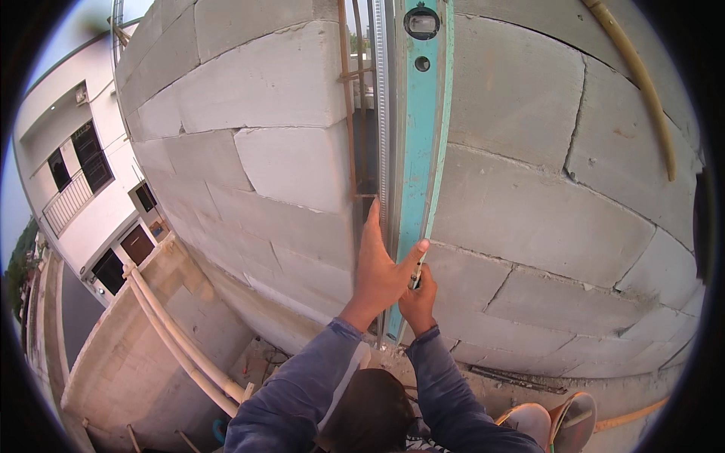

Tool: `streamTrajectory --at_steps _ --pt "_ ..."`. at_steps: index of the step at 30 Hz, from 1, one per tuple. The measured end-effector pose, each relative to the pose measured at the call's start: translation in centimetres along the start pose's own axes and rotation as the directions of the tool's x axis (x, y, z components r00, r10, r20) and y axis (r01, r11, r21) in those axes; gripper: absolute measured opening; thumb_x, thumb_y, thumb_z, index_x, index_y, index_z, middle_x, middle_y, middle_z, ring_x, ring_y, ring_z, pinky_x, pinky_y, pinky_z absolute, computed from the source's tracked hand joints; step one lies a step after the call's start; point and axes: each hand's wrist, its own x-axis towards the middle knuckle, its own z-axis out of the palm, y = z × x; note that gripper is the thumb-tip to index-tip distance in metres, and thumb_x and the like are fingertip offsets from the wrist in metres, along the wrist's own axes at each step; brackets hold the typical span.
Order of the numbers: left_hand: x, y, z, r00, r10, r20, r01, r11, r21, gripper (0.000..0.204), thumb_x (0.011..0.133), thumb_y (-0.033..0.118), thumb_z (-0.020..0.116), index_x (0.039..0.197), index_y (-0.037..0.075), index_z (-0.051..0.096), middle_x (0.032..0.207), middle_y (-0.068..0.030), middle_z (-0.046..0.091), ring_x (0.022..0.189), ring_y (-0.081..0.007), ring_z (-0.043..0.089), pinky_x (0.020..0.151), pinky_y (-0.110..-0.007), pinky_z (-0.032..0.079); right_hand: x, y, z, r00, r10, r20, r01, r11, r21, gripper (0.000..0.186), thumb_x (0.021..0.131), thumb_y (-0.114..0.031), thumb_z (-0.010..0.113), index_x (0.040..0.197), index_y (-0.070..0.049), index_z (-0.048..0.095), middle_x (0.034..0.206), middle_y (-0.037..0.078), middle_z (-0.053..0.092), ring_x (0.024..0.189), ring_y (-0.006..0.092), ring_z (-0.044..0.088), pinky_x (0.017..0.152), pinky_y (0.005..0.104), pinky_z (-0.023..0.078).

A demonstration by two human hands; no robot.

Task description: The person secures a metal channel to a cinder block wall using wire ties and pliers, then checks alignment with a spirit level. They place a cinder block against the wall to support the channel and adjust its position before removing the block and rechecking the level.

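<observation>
A long turquoise spirit level [420, 143] stands upright in the gap at the wall corner, its round vial window near the top. Along its left side runs a thin perforated metal strip [383, 113]. My left hand [377, 272] spans both, index finger stretched up along the strip and thumb at the level's right edge. Lower down and to the right, my right hand [420, 302] is closed around the level's edge, its fingers partly hidden. Rusty reinforcing bars [351, 98] rise in the gap left of the strip.
Grey block walls stand left [294, 166] and right [521, 189]. A tan pole [634, 68] leans at upper right. Pale poles [177, 340] slant over a low concrete wall [151, 362] at lower left. Two buckets [527, 423] sit low right. A dark rounded shape [374, 408] lies between my forearms.
</observation>
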Motion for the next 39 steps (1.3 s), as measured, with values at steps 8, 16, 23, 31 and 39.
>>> streamTrajectory --at_steps 8,16,23,31,39 --pt "0.1 -0.4 0.3 1.000 -0.018 0.017 0.018 1.000 -0.008 0.099 0.102 0.033 0.077 0.168 -0.008 0.016 0.166 -0.0316 0.035 0.156 -0.0414 0.038 0.127 -0.049 0.036 1.3 1.1 0.4 0.997 -0.030 0.064 0.023 0.994 0.104 0.027 0.095 -0.009 0.082 0.115 0.000 0.066 0.090 0.000 0.065 0.084 0.0086 0.056 0.075 0.0294 0.050" --pt "0.6 -0.6 -0.2 0.999 -0.037 0.038 0.040 0.996 -0.074 0.094 0.104 0.026 0.076 0.169 -0.003 0.016 0.159 -0.0264 0.043 0.148 -0.0343 0.049 0.123 -0.048 0.040 1.9 0.3 0.0 0.992 -0.010 0.124 -0.013 0.982 0.188 0.025 0.097 -0.008 0.079 0.117 -0.002 0.065 0.093 -0.003 0.059 0.085 0.0079 0.052 0.075 0.0278 0.047" --pt "0.3 -0.3 -1.9 0.991 -0.104 0.089 0.111 0.991 -0.073 0.094 0.103 0.030 0.077 0.170 0.002 0.017 0.165 -0.0297 0.038 0.155 -0.0389 0.042 0.125 -0.054 0.037 2.3 -1.0 -0.2 0.992 0.003 0.124 -0.024 0.986 0.165 0.032 0.097 -0.010 0.082 0.121 -0.002 0.063 0.099 0.000 0.064 0.091 0.0084 0.057 0.081 0.0285 0.050" --pt "-7.0 -2.5 -9.2 0.962 -0.247 0.116 0.240 0.968 0.070 0.093 0.100 0.027 0.080 0.171 0.006 0.024 0.165 -0.0292 0.042 0.155 -0.0413 0.043 0.126 -0.056 0.035 0.6 -2.0 -1.7 0.996 0.070 0.061 -0.082 0.972 0.219 0.049 0.101 -0.013 0.080 0.140 -0.001 0.052 0.128 0.014 0.068 0.118 0.0215 0.068 0.104 0.0370 0.055" --pt "-25.2 -13.4 -15.4 0.807 -0.572 0.148 0.554 0.820 0.147 0.087 0.095 0.027 0.084 0.162 -0.004 0.039 0.158 -0.0294 0.051 0.147 -0.0399 0.053 0.119 -0.046 0.045 -6.1 -1.4 -4.8 0.997 0.058 -0.045 -0.057 0.998 0.025 0.051 0.098 -0.010 0.082 0.138 0.001 0.053 0.134 0.018 0.067 0.125 0.0276 0.069 0.107 0.0405 0.057"
